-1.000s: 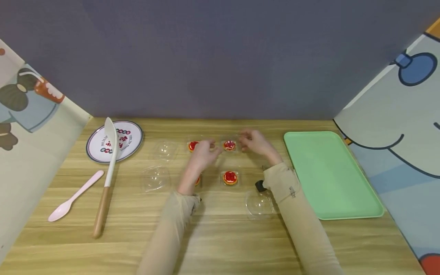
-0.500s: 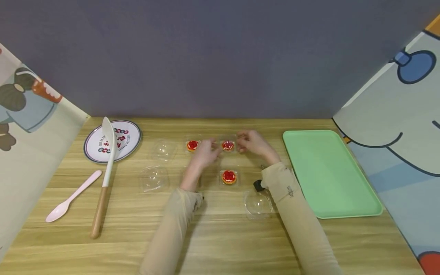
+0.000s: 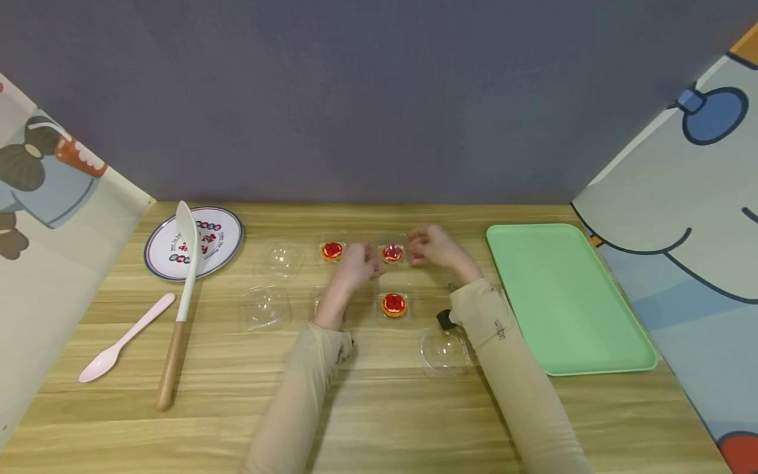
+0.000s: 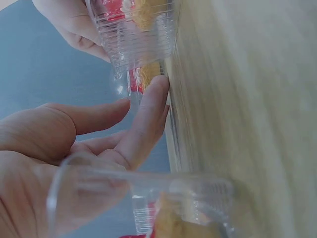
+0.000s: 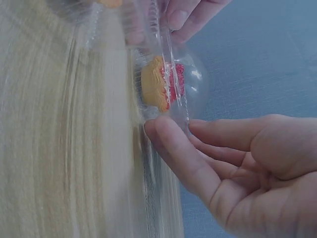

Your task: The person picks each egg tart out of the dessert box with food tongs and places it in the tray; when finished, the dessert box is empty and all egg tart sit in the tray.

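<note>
A small red-topped tart (image 3: 393, 253) sits in a clear plastic box (image 5: 193, 84) under a domed lid. My right hand (image 3: 435, 247) pinches the right edge of this box, thumb on the rim and fingers underneath. At the opposite edge, my left hand (image 3: 355, 266) has its thumb above and its fingers low, holding the rim. Another tart (image 3: 332, 251) stands left of the left hand, and one more tart (image 3: 393, 305) lies nearer the front, each in a clear tray. The left forearm mostly hides a further tray (image 3: 318, 303).
Clear domes (image 3: 282, 258) lie left of the trays, and another dome (image 3: 443, 351) lies near the right sleeve. A green tray (image 3: 574, 299) is at right. At left are a patterned plate (image 3: 227, 247), a wooden-handled long spoon (image 3: 183, 316) across it, and a pink spoon (image 3: 133, 336).
My left fingers have drawn in slightly at the box's left edge. The right hand stays nearly still at the right edge. The whole view has shifted a little.
</note>
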Demonstrator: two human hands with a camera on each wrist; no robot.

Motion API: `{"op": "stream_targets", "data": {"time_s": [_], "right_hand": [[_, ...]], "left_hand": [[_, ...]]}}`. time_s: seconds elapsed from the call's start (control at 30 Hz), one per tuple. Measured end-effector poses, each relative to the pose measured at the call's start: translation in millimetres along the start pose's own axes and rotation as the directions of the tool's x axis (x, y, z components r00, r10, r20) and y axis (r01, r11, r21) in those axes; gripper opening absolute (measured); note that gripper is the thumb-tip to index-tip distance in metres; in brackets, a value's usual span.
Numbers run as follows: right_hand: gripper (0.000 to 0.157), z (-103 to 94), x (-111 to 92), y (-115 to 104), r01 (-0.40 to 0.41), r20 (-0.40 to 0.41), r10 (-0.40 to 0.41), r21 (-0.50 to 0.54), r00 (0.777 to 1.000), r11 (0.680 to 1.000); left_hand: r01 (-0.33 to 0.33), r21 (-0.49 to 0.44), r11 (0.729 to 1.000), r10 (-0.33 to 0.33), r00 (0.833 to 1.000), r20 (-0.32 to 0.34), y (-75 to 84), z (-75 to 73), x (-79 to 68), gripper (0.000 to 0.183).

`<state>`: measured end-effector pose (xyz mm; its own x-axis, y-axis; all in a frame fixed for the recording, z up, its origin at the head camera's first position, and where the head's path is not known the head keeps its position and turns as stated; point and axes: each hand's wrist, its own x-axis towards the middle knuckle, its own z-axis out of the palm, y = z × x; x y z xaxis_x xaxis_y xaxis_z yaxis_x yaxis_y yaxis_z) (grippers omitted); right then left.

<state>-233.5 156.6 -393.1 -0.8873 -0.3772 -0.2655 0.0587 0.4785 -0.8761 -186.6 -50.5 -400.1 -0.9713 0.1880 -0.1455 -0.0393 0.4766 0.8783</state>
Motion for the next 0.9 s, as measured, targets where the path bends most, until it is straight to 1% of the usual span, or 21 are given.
{"op": "stream_targets", "data": {"time_s": [0.07,0.13,0.2,0.37,0.47,0.53,0.63,0.83,0.9], "right_hand": [[0.043,-0.2,0,0,-0.001,0.003,0.001,-0.006,1.000,1.000],[0.042,-0.2,1,0,-0.002,0.005,0.002,-0.020,1.000,1.000],[0.042,-0.3,1,-1,-0.004,0.007,0.005,-0.034,1.000,0.999],[0.042,-0.8,0,-6,-0.023,0.003,0.023,-0.035,1.000,0.999],[0.041,-1.0,0,-8,-0.027,-0.002,0.027,-0.043,1.000,0.999],[0.041,-0.8,0,-10,-0.029,-0.001,0.029,-0.047,1.000,0.998],[0.040,-0.6,1,-11,-0.038,0.000,0.038,-0.041,0.999,0.998],[0.041,0.2,2,-13,-0.062,0.008,0.062,0.027,0.998,0.998],[0.041,0.7,2,-13,-0.062,0.013,0.062,0.032,0.998,0.998]], "left_hand": [[-0.007,0.009,1.000,0.007,1.000,-0.009,-0.7,0.2,0.6,0.011],[-0.005,0.003,1.000,0.005,1.000,-0.016,-0.8,0.1,0.9,0.008],[0.011,-0.025,1.000,-0.012,1.000,-0.020,-0.3,-0.2,1.3,0.013],[0.045,-0.065,0.997,-0.047,0.998,-0.033,1.3,-1.5,2.6,0.039],[0.059,-0.084,0.995,-0.063,0.997,-0.042,1.6,-2.3,2.8,0.041],[0.073,-0.120,0.990,-0.080,0.996,-0.049,1.7,-2.8,2.4,0.040],[0.080,-0.131,0.988,-0.088,0.994,-0.064,1.8,-4.0,1.6,0.041],[0.052,-0.056,0.997,-0.057,0.995,-0.080,1.6,-6.4,0.9,0.042],[0.055,-0.062,0.997,-0.060,0.995,-0.082,1.2,-7.1,0.2,0.041]]}}
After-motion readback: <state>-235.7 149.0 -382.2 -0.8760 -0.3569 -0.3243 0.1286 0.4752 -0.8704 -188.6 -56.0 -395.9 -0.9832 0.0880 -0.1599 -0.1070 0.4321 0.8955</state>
